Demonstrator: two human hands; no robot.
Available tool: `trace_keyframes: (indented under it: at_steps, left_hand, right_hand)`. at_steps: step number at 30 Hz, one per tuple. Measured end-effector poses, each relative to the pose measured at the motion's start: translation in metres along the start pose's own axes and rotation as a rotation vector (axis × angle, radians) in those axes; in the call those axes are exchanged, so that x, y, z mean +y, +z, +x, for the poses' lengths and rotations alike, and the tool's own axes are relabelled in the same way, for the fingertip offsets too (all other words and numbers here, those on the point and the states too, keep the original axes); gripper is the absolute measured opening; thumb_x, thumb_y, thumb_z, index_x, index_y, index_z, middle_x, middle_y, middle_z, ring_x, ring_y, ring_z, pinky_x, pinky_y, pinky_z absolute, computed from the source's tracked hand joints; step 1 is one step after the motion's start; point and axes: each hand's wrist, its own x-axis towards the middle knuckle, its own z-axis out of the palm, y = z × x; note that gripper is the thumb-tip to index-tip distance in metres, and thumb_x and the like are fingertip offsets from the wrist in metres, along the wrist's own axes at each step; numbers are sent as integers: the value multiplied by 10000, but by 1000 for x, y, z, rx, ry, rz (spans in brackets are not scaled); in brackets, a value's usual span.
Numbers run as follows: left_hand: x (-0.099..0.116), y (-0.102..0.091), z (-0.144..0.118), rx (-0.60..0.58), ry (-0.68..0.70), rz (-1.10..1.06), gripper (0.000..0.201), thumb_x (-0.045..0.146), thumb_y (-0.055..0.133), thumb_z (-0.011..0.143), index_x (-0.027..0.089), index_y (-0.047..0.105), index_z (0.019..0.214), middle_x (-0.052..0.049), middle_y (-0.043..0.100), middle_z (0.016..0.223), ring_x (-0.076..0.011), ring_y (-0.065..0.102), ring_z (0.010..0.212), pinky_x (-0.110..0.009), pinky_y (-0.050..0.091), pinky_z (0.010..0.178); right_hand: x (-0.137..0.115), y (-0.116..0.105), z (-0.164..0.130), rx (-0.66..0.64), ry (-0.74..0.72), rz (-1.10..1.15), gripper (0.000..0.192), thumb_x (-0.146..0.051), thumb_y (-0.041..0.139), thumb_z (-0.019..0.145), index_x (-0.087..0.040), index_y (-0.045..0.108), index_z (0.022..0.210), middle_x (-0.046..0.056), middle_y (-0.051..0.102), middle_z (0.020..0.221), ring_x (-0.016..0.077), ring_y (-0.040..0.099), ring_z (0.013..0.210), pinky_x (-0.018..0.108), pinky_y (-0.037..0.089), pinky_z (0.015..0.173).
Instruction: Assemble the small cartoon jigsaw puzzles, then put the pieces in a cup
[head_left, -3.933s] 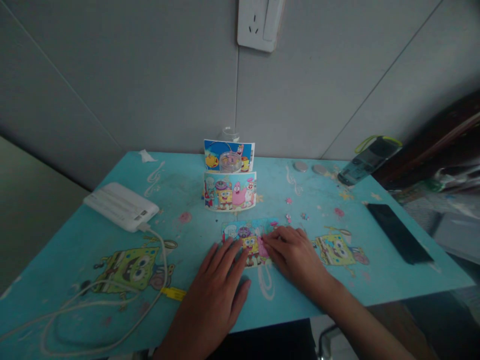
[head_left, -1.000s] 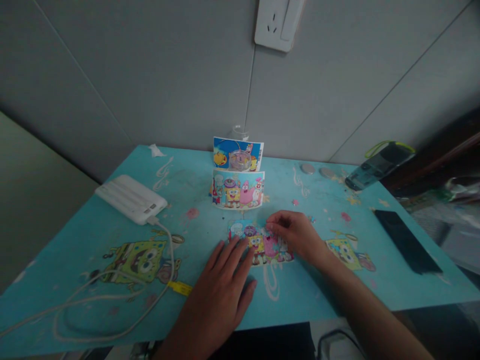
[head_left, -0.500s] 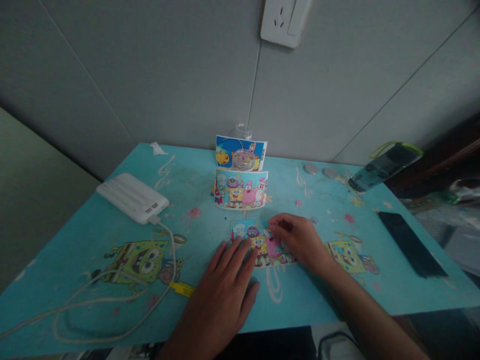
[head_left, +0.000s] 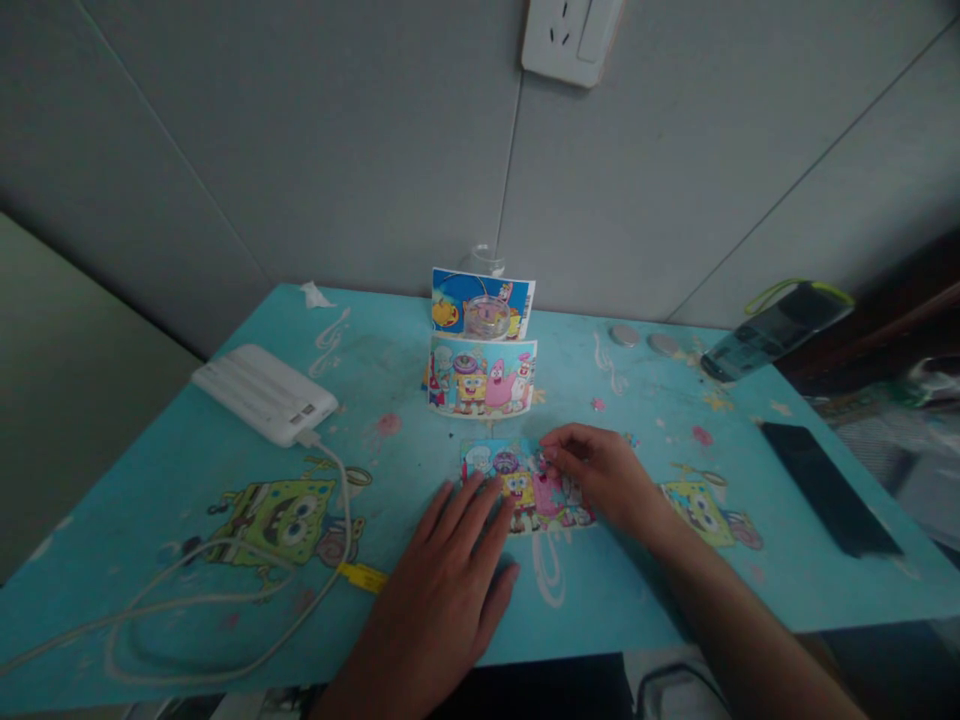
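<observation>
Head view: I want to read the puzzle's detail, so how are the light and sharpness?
Head view: dim, flat light; puzzle legible but soft; right hand covers its right part; right-edge clutter blurred; wall lines bow from lens distortion.

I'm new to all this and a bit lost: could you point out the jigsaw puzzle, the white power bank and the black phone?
jigsaw puzzle (head_left: 517, 487), head view, on its yellow figure.
white power bank (head_left: 262, 393), head view, middle of its top.
black phone (head_left: 829, 486), head view, middle of its screen.

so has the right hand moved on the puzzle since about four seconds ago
Yes. The right hand has slid right and away along the puzzle: earlier it hid the puzzle's right half, now the pink figure shows. Its fingers pinch at the far edge.
</observation>
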Motion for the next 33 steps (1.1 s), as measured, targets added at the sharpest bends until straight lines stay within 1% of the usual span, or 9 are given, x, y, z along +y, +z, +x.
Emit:
trace_keyframes:
  at_steps: [5, 9, 12, 15, 18, 22, 27, 30, 33]
  left_hand:
    - [1, 0, 0, 3, -1, 2, 540, 340, 504, 995, 208, 397, 1507, -67, 362, 1601, -290, 317, 1474, -537, 323, 1207]
    - [1, 0, 0, -9, -9, -2, 543, 333, 509, 993, 208, 394, 1508, -64, 360, 1602, -287, 307, 1478, -534, 308, 1215]
    - [1, 0, 0, -10, -8, -6, 540, 326, 508, 993, 208, 393, 1507, -66, 345, 1609, -284, 301, 1482, -534, 298, 1219]
    - [1, 0, 0, 5, -3, -11, 527, 326, 507, 994, 204, 408, 1496, -78, 368, 1596, -289, 312, 1477, -549, 307, 1210]
    - [1, -1, 0, 23, 6, -18, 524, 325, 510, 992, 203, 411, 1493, -87, 390, 1582, -294, 326, 1470, -552, 326, 1197]
    - [0, -2, 0, 14, 11, -13, 529, 330, 505, 993, 200, 408, 1497, -92, 383, 1586, -298, 319, 1475, -551, 324, 1198]
    - [0, -1, 0, 10, 3, -13, 530, 324, 503, 994, 212, 401, 1502, -78, 358, 1602, -298, 324, 1472, -552, 319, 1202]
    - [0, 0, 0, 5, -2, -17, 512, 321, 503, 994, 211, 421, 1487, -78, 369, 1596, -300, 332, 1468, -555, 319, 1202]
    - [0, -1, 0, 1, 0, -10, 508, 325, 504, 993, 205, 432, 1481, -80, 389, 1584, -298, 342, 1463, -548, 325, 1202]
  right_hand:
    - [5, 3, -1, 74, -64, -187, 151, -226, 571, 914, -210, 721, 920, 4, 707, 733, 157, 633, 634, 267, 469, 630]
    - [7, 6, -3, 126, -141, -311, 162, -183, 578, 910, -227, 732, 935, 13, 733, 813, 171, 656, 705, 282, 473, 696]
    - [8, 9, -3, 134, -222, -369, 167, -166, 574, 926, -228, 729, 933, 17, 732, 833, 169, 655, 735, 284, 467, 734]
    - [8, 11, -3, 150, -296, -424, 154, -165, 581, 938, -221, 724, 926, 25, 720, 850, 175, 649, 776, 295, 461, 767]
    - [8, 10, -5, 197, -320, -487, 140, -189, 588, 947, -215, 724, 966, 52, 706, 920, 195, 644, 841, 319, 466, 801]
    - [8, 3, -18, 254, -345, -544, 197, -216, 539, 978, -207, 725, 1041, 78, 680, 969, 206, 633, 869, 349, 468, 822]
    - [6, 2, -40, 153, -416, -686, 292, -191, 544, 954, -220, 704, 1196, 94, 652, 1019, 225, 606, 933, 377, 451, 845]
    - [4, 8, -46, 106, -398, -743, 345, -172, 550, 941, -222, 680, 1256, 97, 647, 1012, 228, 593, 928, 377, 440, 831]
    - [2, 13, -47, 90, -372, -779, 338, -174, 553, 949, -211, 673, 1263, 97, 652, 1002, 233, 590, 933, 381, 424, 835]
